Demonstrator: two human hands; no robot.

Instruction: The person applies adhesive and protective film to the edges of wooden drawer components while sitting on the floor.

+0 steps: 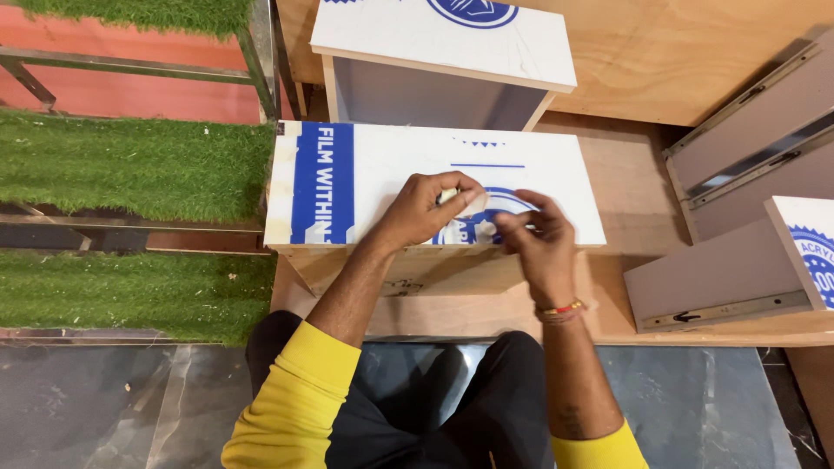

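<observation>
Tape roll (450, 196) half-hidden by left hand (426, 208)

Left hand (426, 208) pinching a small pale piece (449, 196) over a white film-covered panel (382, 178), right hand (537, 239) just beside, fingertips together, green turf (130, 165) far left

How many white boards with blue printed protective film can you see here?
3: one white film-covered board under both hands, left hand and right hand; one atop the box behind; one at the right edge, cut off. Others may be out of view.
</observation>
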